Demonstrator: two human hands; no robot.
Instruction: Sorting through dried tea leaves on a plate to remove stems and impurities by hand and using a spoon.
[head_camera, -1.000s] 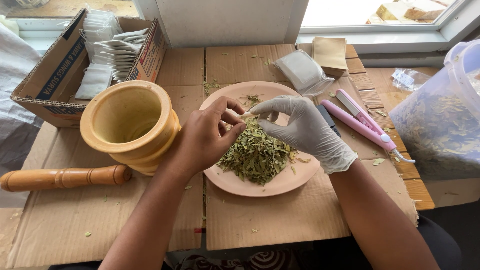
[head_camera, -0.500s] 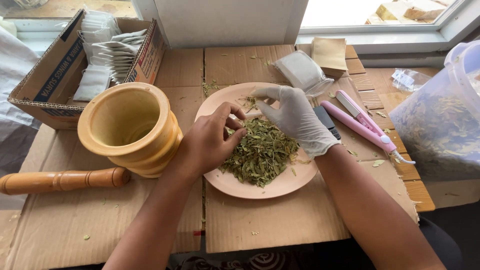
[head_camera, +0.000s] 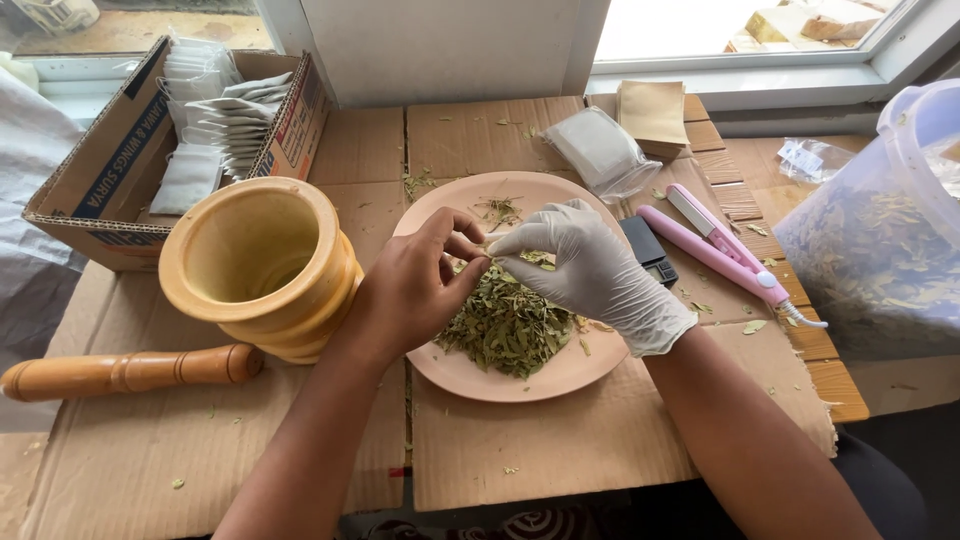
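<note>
While a wooden pestle and mortar lie left of the pink plate, the bare left hand reaches over its left rim, thumb and fingers pinched on a small pale piece above the dried leaves. Meeting it fingertip to fingertip, the gloved right hand pinches the same piece over the plate's middle.

Bright, even daylight enters from the window along the top of the frame, where the view outside is overexposed. Shadows are soft and fall toward the lower edge. The centre is sharp; straight lines bend slightly near the corners.
</note>
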